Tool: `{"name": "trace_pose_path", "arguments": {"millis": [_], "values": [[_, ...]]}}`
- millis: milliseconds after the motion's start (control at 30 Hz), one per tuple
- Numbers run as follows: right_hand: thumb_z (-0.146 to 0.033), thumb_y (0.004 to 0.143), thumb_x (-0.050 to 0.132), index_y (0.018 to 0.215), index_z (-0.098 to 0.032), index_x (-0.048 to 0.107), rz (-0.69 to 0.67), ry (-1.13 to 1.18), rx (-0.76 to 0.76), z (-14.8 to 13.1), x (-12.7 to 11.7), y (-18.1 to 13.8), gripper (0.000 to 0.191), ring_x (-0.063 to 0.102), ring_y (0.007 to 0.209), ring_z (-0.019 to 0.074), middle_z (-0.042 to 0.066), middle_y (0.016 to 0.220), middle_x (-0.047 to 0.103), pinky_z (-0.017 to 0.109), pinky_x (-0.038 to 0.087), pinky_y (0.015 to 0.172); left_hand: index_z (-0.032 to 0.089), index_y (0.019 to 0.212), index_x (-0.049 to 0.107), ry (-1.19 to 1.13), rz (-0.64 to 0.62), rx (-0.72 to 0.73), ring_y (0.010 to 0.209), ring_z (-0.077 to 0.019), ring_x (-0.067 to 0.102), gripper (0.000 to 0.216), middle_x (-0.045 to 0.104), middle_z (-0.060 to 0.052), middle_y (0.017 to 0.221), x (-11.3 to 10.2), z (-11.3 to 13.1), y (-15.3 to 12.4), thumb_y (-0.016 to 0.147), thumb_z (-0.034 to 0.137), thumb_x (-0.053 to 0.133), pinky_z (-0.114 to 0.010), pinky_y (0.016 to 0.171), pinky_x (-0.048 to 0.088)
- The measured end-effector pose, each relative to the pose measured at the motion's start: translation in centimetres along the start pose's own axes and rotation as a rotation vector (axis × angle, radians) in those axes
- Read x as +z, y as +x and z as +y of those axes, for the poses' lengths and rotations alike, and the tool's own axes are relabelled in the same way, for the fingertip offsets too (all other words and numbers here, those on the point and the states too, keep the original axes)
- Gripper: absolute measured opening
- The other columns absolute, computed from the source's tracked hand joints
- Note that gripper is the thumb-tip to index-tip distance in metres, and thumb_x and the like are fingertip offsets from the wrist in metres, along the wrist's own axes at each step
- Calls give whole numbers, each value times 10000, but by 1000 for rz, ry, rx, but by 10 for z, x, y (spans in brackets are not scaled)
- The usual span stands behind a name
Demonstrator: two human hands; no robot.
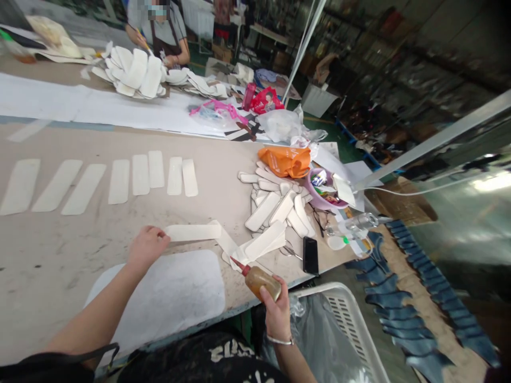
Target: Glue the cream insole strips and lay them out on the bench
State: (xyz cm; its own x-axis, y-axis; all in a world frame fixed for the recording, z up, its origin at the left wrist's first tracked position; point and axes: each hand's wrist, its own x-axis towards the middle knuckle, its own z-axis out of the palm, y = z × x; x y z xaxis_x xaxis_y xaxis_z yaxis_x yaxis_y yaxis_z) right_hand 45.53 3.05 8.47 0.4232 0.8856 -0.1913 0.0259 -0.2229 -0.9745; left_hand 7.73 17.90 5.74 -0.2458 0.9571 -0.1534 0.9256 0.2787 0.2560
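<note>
My left hand [148, 246] pinches the left end of a long white strip [194, 232] with rounded ends, just above the table. The strip's right end overlaps another white strip [227, 242] that slants down toward a loose stack [265, 240]. In my right hand [278, 308] is a squeeze bottle [262, 283] of amber-brown liquid, its red nozzle tilted up and left, near the lower end of the slanting strip. Whether the nozzle touches it I cannot tell. A larger white sheet [179, 282] with rounded corners lies below my left hand.
Several white pieces [120, 182] lie in a row at left. At right are a strip pile [275, 202], orange bag [285, 160], purple basket [317, 198], scissors [293, 251] and phone [310, 255]. A plastic crate [345, 298] stands beside the table. Across it, a person [170, 37] works.
</note>
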Motion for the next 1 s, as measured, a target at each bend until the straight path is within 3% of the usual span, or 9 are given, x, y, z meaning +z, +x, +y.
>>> {"name": "trace_pose_path", "arguments": {"millis": [100, 167, 367, 500, 600, 767, 1000], "values": [[-372, 730, 742, 1154, -197, 505, -112, 8, 51, -5, 22, 4, 516, 640, 917, 218, 63, 1049, 651, 386, 525, 831, 187, 769, 634, -31, -26, -172, 878, -261, 630, 247, 661, -110, 936, 0, -51, -41, 764, 360, 458, -344, 745, 494], [-369, 730, 737, 1144, -193, 501, -195, 15, 45, -10, 42, 6, 509, 642, 922, 224, 65, 1040, 650, 396, 527, 838, 200, 760, 626, -64, -61, -238, 800, -251, 635, 240, 674, -90, 853, 9, -71, -68, 766, 372, 460, -335, 696, 484], [-342, 729, 736, 1109, -206, 486, -500, -23, -33, -14, 116, 3, 475, 647, 929, 227, 64, 1053, 638, 391, 536, 838, 217, 762, 575, -146, 23, -232, 754, -221, 623, 321, 650, -57, 770, 36, -96, -116, 838, 489, 422, -325, 699, 480], [-310, 739, 740, 1113, -196, 513, -587, -138, -297, -5, 157, -2, 452, 587, 973, 241, 69, 1055, 581, 436, 499, 878, 224, 851, 635, -271, 187, -14, 951, -225, 610, 318, 645, -95, 940, 49, -115, -130, 879, 439, 403, -352, 908, 479], [-298, 716, 764, 1076, -216, 553, -663, -177, -422, 2, 178, -6, 425, 535, 1011, 248, 53, 1040, 549, 457, 460, 926, 242, 988, 674, -330, 189, 88, 1025, -232, 591, 318, 627, -109, 1053, 61, -129, -137, 881, 415, 431, -369, 955, 475], [-243, 797, 672, 1183, -245, 501, -814, -298, -690, 13, 204, -13, 422, 499, 1037, 238, 70, 1097, 479, 435, 473, 914, 232, 1037, 701, -337, 141, 86, 1005, -238, 583, 366, 611, -114, 1119, 80, -140, -140, 876, 426, 435, -378, 919, 492], [-124, 775, 610, 1202, -246, 500, -880, -355, -850, 23, 226, -21, 458, 471, 993, 229, 75, 1094, 446, 402, 485, 865, 221, 1018, 722, -380, 149, 93, 908, -208, 567, 389, 620, -96, 1068, 85, -142, -137, 874, 437, 431, -382, 875, 503]]}}
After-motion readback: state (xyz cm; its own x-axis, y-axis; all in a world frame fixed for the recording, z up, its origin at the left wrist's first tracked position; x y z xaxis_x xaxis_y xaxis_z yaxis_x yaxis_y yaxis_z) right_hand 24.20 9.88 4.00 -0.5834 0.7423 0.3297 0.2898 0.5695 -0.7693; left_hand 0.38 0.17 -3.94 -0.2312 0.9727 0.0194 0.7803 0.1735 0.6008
